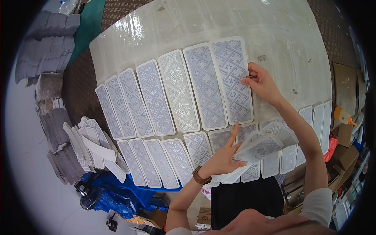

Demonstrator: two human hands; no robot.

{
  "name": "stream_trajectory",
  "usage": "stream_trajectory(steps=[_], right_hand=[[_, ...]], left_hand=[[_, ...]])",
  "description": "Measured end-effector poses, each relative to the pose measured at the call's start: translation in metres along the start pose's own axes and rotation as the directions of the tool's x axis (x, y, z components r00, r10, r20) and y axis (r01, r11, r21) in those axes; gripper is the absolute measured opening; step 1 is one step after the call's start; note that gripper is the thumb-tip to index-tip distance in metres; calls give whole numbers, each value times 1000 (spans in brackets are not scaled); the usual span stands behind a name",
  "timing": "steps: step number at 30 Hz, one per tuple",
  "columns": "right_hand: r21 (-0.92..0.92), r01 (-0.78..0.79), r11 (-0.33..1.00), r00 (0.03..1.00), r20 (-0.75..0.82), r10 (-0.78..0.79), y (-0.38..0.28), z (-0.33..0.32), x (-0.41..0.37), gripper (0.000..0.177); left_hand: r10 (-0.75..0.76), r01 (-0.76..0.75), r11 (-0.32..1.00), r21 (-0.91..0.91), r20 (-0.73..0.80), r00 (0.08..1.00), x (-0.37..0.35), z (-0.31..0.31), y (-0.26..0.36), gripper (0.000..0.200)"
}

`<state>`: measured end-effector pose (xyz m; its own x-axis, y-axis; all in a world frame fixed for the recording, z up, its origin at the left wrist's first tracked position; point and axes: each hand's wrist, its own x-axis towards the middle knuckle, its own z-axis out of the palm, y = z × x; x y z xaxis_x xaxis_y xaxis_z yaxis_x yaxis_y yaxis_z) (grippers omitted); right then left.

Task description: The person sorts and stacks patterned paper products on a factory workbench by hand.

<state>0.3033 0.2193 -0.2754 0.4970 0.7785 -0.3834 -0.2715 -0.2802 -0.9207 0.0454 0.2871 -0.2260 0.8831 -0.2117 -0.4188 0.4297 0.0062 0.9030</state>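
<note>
Your table (282, 35) shines under glossy plastic film, your panels (178, 92) look matt with embossed faces and smooth white rims, your watch strap (199, 177) brown leather.

A glossy white table (282, 35) stands on brown patterned flooring (121, 9), with stacks of grey sheets (49, 43) piled well off its left side. Crumpled blue plastic sheeting (113, 194) lies below the table's near-left edge. At the far right, an orange-capped bottle (342, 115) stands near cardboard boxes (346, 156).
</note>
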Motion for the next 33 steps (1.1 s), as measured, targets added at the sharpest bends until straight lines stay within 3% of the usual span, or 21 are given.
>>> stream_trajectory(steps=[5, 8, 12, 17, 20, 21, 24, 27, 29, 32, 33], right_hand=[[13, -5, 1000, 1000, -8, 5, 2, 1, -1, 22], [-311, 45, 949, 992, -101, -80, 2, 3, -5, 28], [-436, -5, 900, 954, -271, -126, -12, 12, -9, 43], [-500, -31, 865, 973, -213, -89, -20, 17, -8, 57], [-754, 61, 654, 968, -114, -223, -10, 13, -2, 59], [-756, 63, 652, 968, -114, -225, -14, 15, 0, 59], [-974, -5, 227, 962, -66, -264, -25, 23, 2, 47], [-974, 62, 218, 967, 5, -254, -29, 13, 17, 40], [-975, 87, 204, 964, 31, -262, -36, 5, 16, 36], [-798, 149, 584, 967, -6, -255, -38, -5, -1, 28], [-797, 147, 586, 968, -6, -252, -29, -9, -11, 28]], left_hand=[[14, -14, 1000, -12, -16, 1000, 4, 0, -5, 75], [49, -49, 999, -3, -54, 997, 6, -2, -9, 73], [-6, 5, 999, -53, -14, 1000, 6, -5, -9, 78], [-9, 10, 995, -96, 5, 1000, 7, -8, -15, 83], [28, -30, 992, -124, -20, 999, 5, -7, -19, 84], [5, -9, 984, -176, -20, 1000, 5, -8, -18, 84], [-40, 33, 960, -279, -17, 999, 2, -11, -15, 85], [-210, 205, 925, -321, 22, 978, -3, -15, -12, 78], [-228, 214, 905, -369, 5, 974, -9, -22, -5, 73], [-300, 247, 840, -482, -34, 953, -19, -25, -2, 64], [-307, 193, 800, -569, -112, 945, -20, -25, -8, 62]])
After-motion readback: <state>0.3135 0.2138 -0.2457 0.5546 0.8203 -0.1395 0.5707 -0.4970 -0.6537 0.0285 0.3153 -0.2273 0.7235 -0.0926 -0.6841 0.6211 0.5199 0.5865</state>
